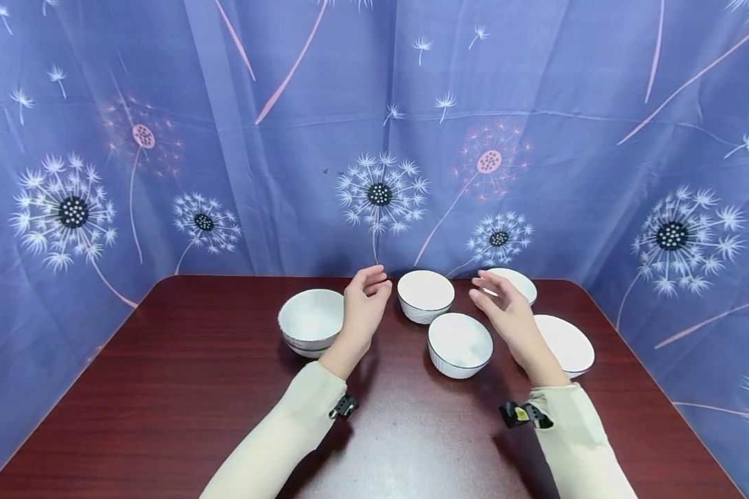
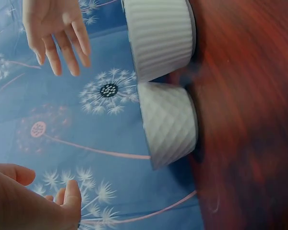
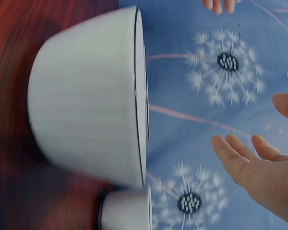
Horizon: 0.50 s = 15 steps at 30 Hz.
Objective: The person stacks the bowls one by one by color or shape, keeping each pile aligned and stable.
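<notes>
My left hand (image 1: pixel 365 305) hovers beside a stack of two greyish-white bowls (image 1: pixel 312 322), partly covering its right side in the head view. My right hand (image 1: pixel 508 312) is held above the table, between the middle bowls and the right-hand ones. Both hands have loosely bent fingers with nothing in them. Between them stand a white bowl with a diamond-textured side (image 2: pixel 170 124) and, nearer me, a ribbed white bowl (image 1: pixel 460 346) with a dark rim. Two more white bowls, a far one (image 1: pixel 519 283) and a nearer one (image 1: pixel 568 345), stand at the right, partly hidden by my right hand and arm.
The dark red-brown wooden table (image 1: pixel 162 374) carries all the bowls. A blue curtain (image 1: pixel 287 173) with dandelion prints hangs along its back and sides. A black strap device sits at each cuff, the left one (image 1: pixel 345 406) and the right one (image 1: pixel 524 414).
</notes>
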Each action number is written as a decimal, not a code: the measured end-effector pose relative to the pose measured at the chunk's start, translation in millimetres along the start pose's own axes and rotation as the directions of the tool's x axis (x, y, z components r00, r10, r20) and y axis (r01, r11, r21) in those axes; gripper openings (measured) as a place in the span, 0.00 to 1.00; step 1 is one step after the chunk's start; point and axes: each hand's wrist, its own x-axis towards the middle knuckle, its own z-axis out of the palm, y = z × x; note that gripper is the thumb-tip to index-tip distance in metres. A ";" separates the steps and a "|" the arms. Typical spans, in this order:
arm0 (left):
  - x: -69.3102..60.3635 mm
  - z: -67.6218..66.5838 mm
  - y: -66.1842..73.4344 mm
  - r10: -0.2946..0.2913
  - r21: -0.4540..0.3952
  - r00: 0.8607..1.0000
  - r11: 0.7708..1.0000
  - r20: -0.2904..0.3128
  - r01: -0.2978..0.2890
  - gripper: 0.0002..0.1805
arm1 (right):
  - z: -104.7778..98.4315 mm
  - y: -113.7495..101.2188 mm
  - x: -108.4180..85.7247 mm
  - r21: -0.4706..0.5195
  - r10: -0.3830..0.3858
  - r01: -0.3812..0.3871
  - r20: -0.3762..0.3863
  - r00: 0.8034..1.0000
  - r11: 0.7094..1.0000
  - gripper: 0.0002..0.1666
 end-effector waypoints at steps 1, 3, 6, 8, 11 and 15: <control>0.3 1.6 -1.4 -0.012 -0.004 1.000 1.000 -0.004 0.012 0.18 | -3.8 0.2 -1.8 -0.016 -0.003 0.003 -0.013 1.000 1.000 0.35; 1.4 4.8 -4.5 -0.040 -0.014 0.999 0.999 -0.010 0.040 0.19 | -11.2 1.1 -5.1 -0.031 -0.008 0.007 -0.045 0.999 1.000 0.35; 2.4 9.4 -8.8 -0.075 -0.022 0.997 0.997 -0.015 0.075 0.20 | -22.6 4.6 -9.5 -0.050 -0.023 0.019 -0.090 0.996 0.999 0.34; 3.6 12.7 -12.0 -0.098 -0.032 0.995 0.995 -0.016 0.098 0.20 | -30.3 7.9 -12.3 -0.053 -0.032 0.026 -0.118 0.992 0.998 0.33; 4.4 17.6 -16.5 -0.143 -0.048 0.990 0.989 -0.018 0.142 0.21 | -41.8 14.5 -16.8 -0.052 -0.038 0.030 -0.147 0.988 0.998 0.33; 4.9 22.8 -24.5 -0.206 -0.066 0.978 0.977 -0.019 0.204 0.23 | -56.1 24.6 -23.4 -0.038 -0.045 0.040 -0.167 0.985 0.999 0.31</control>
